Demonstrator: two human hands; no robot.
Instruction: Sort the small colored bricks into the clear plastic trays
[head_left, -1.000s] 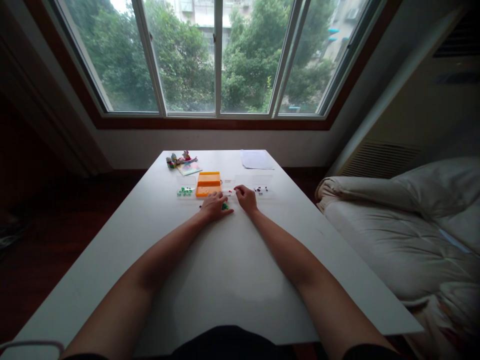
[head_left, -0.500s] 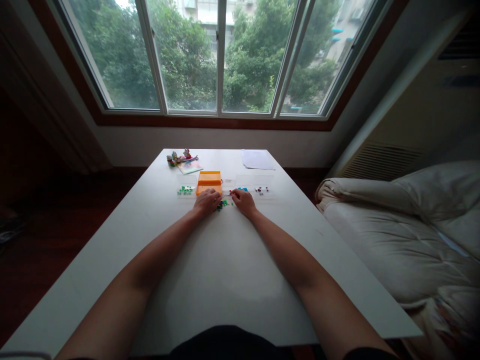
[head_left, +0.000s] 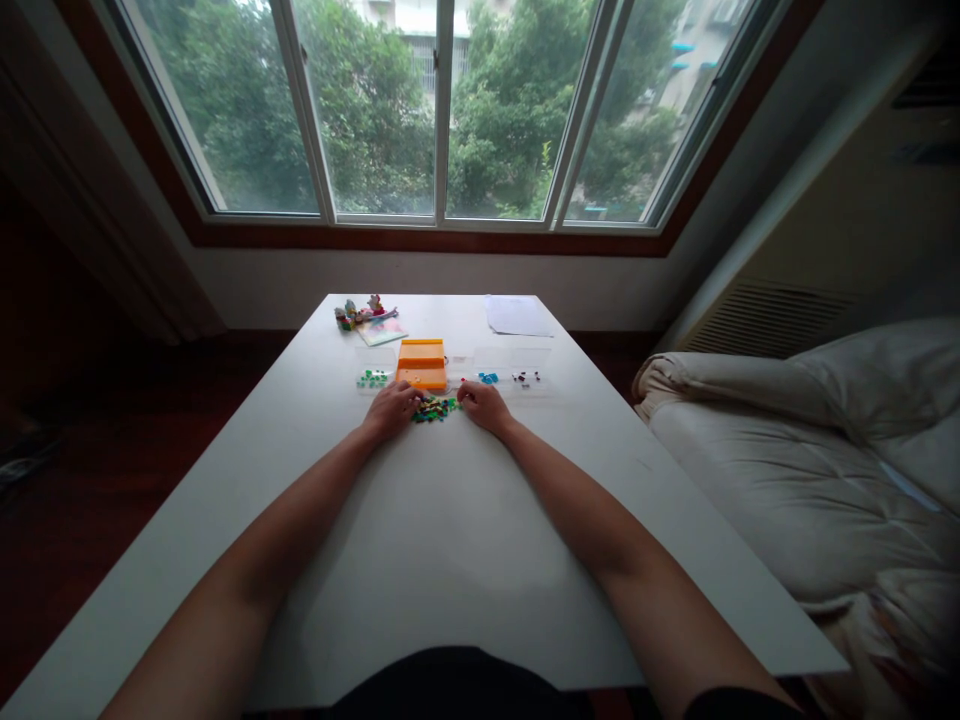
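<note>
Both my arms stretch out over a white table [head_left: 450, 540]. A small heap of colourful little pieces [head_left: 434, 408] lies between my hands. My left hand [head_left: 391, 409] rests just left of the heap with its fingers curled down on the table. My right hand [head_left: 485, 404] sits just right of it, fingers curled toward the pieces. An orange box [head_left: 422, 364] stands right behind the heap. Whether either hand holds a piece is too small to tell.
Small clear trays hold green pieces [head_left: 373, 379], blue pieces [head_left: 488, 378] and dark red pieces [head_left: 525, 378] beside the orange box. A toy figure set with a booklet [head_left: 367, 318] and a white sheet [head_left: 514, 316] lie at the far end. A bed [head_left: 817, 470] flanks the right.
My left hand has drawn back to the left, uncovering the heap of colourful pieces it lay over. My right hand has shifted slightly left toward the heap.
</note>
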